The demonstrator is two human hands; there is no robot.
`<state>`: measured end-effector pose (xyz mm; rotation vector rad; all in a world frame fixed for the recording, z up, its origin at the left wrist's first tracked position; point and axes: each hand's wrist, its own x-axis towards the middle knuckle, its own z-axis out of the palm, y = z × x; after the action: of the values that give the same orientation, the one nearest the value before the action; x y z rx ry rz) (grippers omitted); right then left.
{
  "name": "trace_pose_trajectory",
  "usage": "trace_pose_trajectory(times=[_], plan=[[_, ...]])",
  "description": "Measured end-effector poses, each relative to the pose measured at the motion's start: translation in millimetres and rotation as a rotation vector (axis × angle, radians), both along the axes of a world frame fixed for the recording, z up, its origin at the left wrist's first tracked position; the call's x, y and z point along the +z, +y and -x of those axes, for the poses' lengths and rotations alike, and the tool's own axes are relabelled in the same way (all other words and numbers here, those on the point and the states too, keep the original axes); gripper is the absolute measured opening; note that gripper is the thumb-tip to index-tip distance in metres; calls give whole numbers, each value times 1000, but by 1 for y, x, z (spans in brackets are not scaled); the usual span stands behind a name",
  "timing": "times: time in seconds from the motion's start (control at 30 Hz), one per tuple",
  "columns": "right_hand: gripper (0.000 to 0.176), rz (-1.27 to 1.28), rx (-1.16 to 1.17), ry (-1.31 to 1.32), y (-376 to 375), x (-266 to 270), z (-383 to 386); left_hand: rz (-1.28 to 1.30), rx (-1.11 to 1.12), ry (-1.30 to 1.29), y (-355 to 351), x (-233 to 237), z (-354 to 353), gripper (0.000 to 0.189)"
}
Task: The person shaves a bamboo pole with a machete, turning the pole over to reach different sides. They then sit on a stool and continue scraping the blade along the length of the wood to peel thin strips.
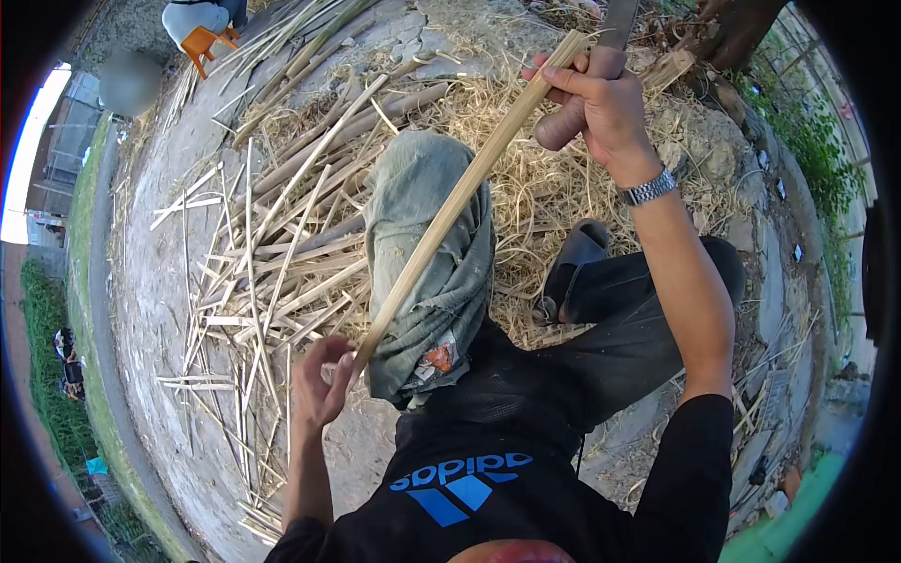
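A long, pale bamboo strip (pixel 450 202) runs slantwise across my lap, over a grey-green cloth (pixel 413 178) draped on my leg. Its lower end is pinched between the thumb and fingers of my left hand (pixel 321 383). Up at the other end, my right hand (pixel 605 103), with a metal watch on the wrist, is closed round the brown handle (pixel 561 127) of a large knife (pixel 618 23). That hand's thumb and fingertips also press on the strip's upper end. Most of the blade lies beyond the top edge of the view.
Split bamboo strips and poles (pixel 310 206) lie heaped on the left. Curly shavings (pixel 535 197) cover the ground around my sandal (pixel 580 258). An orange chair (pixel 205 45) with a seated person stands at top left. A tree trunk (pixel 741 33) rises at top right.
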<state>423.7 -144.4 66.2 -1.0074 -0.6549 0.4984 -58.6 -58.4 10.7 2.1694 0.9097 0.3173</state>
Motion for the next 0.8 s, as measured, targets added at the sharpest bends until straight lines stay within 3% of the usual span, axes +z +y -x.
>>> trace_pose_trajectory(times=[0.13, 0.2, 0.33, 0.4, 0.43, 0.5, 0.53, 0.6, 0.63, 0.7, 0.8], plan=[[31, 5, 23, 49, -6, 17, 19, -61, -75, -156, -16, 26, -87, 31], [33, 34, 58, 6, -9, 18, 24, -36, -100, 12, -17, 36, -111, 25], [31, 93, 64, -32, -13, 11, 45, 16, -234, 37, -17, 23, -126, 20], [32, 101, 65, -1, -16, 9, 51, -108, -320, -40, -16, 11, -122, 14], [31, 216, 22, -78, -20, 8, 53, -103, -319, -33, -17, 12, -120, 14], [32, 373, -74, -260, -25, 0, 53, 261, -32, -199, -22, 16, -119, 14], [32, 379, -61, -257, -29, 3, 58, 267, -20, -195, -20, 17, -117, 14], [35, 731, -78, -442, -41, 14, 75, 132, 50, -143, -12, 16, -115, 14], [39, 710, -58, -450, -44, 2, 82, 148, 51, -129, -8, 13, -113, 16], [45, 635, -78, -870, -48, -7, 100, 168, 90, -122, -11, 17, -117, 17], [50, 744, 118, -878, -50, -15, 132, 165, 113, -122, -11, 11, -119, 21]])
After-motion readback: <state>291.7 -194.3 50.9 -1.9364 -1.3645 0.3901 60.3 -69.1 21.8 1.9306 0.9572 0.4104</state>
